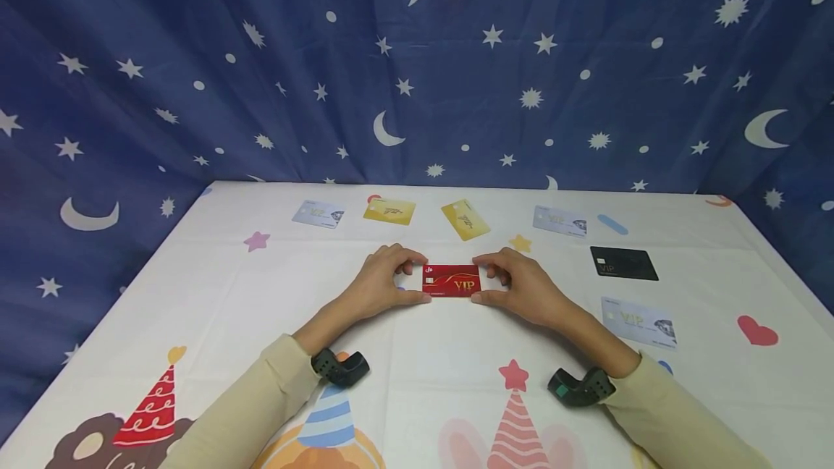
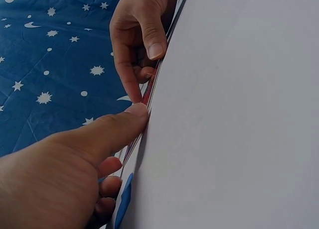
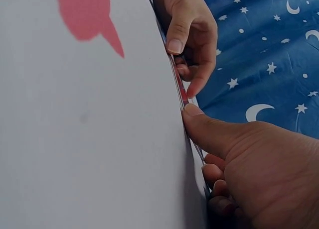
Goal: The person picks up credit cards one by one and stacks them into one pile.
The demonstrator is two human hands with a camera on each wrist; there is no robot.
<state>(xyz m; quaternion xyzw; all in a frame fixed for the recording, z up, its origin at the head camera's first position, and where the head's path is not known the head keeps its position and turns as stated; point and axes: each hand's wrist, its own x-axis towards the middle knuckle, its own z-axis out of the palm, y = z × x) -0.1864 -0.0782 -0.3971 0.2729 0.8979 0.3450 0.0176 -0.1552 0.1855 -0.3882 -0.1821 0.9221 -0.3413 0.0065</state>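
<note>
A red VIP card (image 1: 449, 281) with gold lettering lies in the middle of the white tabletop in the head view. My left hand (image 1: 386, 277) grips its left end between thumb and index finger, at the lower and upper corners. At the right end, my right hand (image 1: 517, 282) holds the card the same way. Both wrist views catch the red card (image 2: 147, 92) nearly edge-on, with the thumb of each hand at its near edge; whether other cards lie under it, I cannot tell.
Along the back lie a silver card (image 1: 318, 213), two gold cards, one upright-angled gold card (image 1: 465, 220) among them, and another silver card (image 1: 559, 221). To the right are a black card (image 1: 624, 263) and a silver card (image 1: 638, 323). A blue star-patterned curtain (image 1: 293, 42) hangs behind.
</note>
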